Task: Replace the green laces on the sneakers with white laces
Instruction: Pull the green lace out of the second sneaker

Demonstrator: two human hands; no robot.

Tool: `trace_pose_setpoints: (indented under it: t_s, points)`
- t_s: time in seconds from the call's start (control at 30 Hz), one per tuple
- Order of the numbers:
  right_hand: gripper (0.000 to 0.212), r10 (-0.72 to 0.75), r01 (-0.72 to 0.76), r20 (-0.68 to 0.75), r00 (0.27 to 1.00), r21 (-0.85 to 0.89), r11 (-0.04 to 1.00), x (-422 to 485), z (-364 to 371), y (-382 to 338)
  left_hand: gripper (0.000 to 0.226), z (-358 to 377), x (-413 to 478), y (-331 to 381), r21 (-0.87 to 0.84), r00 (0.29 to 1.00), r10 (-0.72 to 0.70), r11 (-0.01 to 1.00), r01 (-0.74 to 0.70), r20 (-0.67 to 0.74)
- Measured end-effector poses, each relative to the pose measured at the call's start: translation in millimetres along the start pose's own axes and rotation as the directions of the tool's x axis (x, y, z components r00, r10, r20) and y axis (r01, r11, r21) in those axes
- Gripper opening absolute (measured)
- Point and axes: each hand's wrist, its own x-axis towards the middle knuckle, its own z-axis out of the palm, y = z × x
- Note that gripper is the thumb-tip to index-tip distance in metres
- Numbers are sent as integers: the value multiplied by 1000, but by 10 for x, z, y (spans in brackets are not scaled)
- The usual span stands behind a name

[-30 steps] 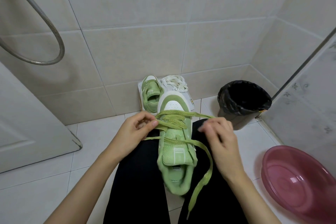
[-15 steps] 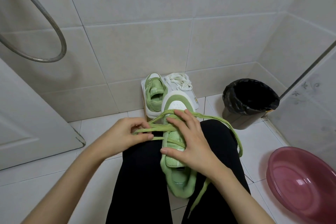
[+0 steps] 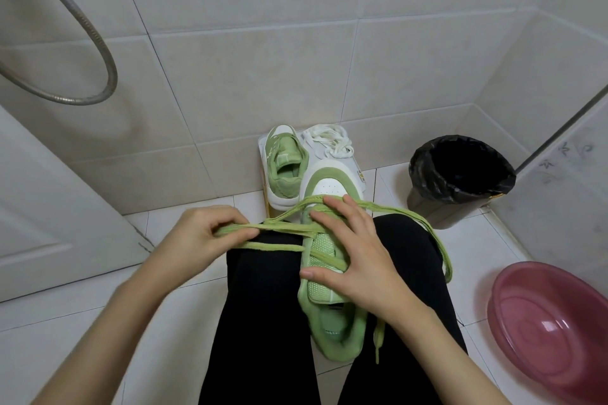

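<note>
A green and white sneaker (image 3: 329,187) lies between my knees, toe pointing away from me. My left hand (image 3: 200,237) pinches a loop of its green lace (image 3: 279,227) and holds it stretched out to the left. My right hand (image 3: 358,253) lies spread over the tongue and eyelets, fingers fairly straight, pressing the shoe down. The lace's free end (image 3: 444,246) loops round my right knee and hangs beside the heel. The second green sneaker (image 3: 284,171) leans on a white board (image 3: 358,171) against the wall, with a bundle of white laces (image 3: 329,141) beside it.
A black-lined bin (image 3: 460,174) stands to the right of the shoes. A pink basin (image 3: 552,322) sits on the floor tiles at the lower right. A metal shower hose (image 3: 88,29) hangs at the upper left, above a white door panel (image 3: 49,214).
My right hand came off the lace on the right and settled flat on the shoe's tongue. My left hand drew the lace loop further out to the left.
</note>
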Motion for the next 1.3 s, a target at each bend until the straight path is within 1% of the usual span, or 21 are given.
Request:
trace_pose_setpoints:
  t_s: [0.13, 0.23, 0.3, 0.37, 0.43, 0.5, 0.57, 0.67, 0.73, 0.77, 0.83, 0.87, 0.9, 0.93, 1.0, 1.03, 1.07, 1.13, 1.17, 1.23, 1.3]
  points:
    - [74, 16, -16, 16, 1000, -22, 1000, -15, -21, -39, 7, 481, -85, 77, -100, 986, 71, 991, -86, -150]
    - [70, 28, -34, -62, 998, -100, 994, -66, 56, -123, 10, 681, -100, 66, 11, 972, 102, 995, -102, -210]
    - [64, 61, -76, -109, 992, -141, 987, -117, 133, -173, 10, 720, -88, 89, -5, 979, 99, 995, -102, -181]
    - [59, 113, -127, -104, 988, -143, 982, -135, 154, -196, 8, 677, -91, 98, -94, 988, 114, 988, -124, -102]
    - [58, 144, -155, -87, 986, -140, 978, -127, 116, -189, 8, 525, -132, 50, -135, 990, 141, 981, -142, -15]
    - [57, 146, -156, -77, 986, -149, 976, -108, 79, -178, 7, 269, -164, -76, -147, 995, 98, 984, -101, -25]
    - [56, 143, -152, -67, 987, -158, 976, -98, 70, -175, 10, 37, -205, -178, -182, 998, -14, 983, 1, -68]
    - [56, 130, -139, -62, 989, -156, 978, -100, 75, -167, 13, 68, -229, -172, -309, 995, -92, 948, 76, -40]
    - [56, 114, -121, -54, 992, -134, 984, -107, 88, -159, 17, 272, -187, -66, -450, 992, -92, 892, 42, -89]
    - [57, 108, -114, -54, 993, -124, 986, -113, 92, -157, 16, 372, -152, 5, -575, 988, -105, 818, 21, -114]
    - [57, 103, -109, -62, 993, -105, 988, -117, 109, -152, 17, 523, -75, 162, -807, 975, -174, 590, -10, -139]
    - [57, 102, -108, -67, 993, -97, 989, -121, 117, -146, 16, 581, -44, 235, -852, 967, -202, 522, -29, -157]
    - [57, 100, -106, -72, 992, -89, 990, -123, 125, -137, 19, 631, -18, 291, -855, 958, -223, 517, -38, -178]
    - [58, 98, -104, -76, 992, -84, 991, -127, 129, -127, 22, 678, -1, 330, -822, 955, -224, 569, -36, -196]
    - [58, 95, -101, -83, 992, -77, 992, -131, 131, -109, 17, 743, -4, 370, -647, 968, -136, 761, -34, -210]
    - [59, 95, -101, -87, 992, -73, 992, -131, 132, -102, 10, 751, -23, 384, -545, 979, -77, 837, -40, -190]
    - [60, 96, -102, -92, 991, -67, 993, -130, 132, -97, 7, 752, -41, 386, -471, 988, -30, 881, -46, -153]
    - [60, 96, -103, -100, 990, -63, 993, -129, 141, -95, 14, 749, -73, 362, -306, 994, 60, 948, -85, -89]
    - [59, 95, -103, -106, 990, -66, 993, -130, 150, -95, 15, 751, -73, 364, -164, 991, 116, 978, -126, -73]
    - [57, 92, -102, -125, 988, -74, 992, -136, 167, -94, 15, 766, -63, 402, 85, 976, 212, 975, -207, -57]
    - [56, 93, -104, -125, 988, -78, 992, -140, 169, -88, 14, 753, -41, 423, 180, 972, 224, 961, -209, -69]
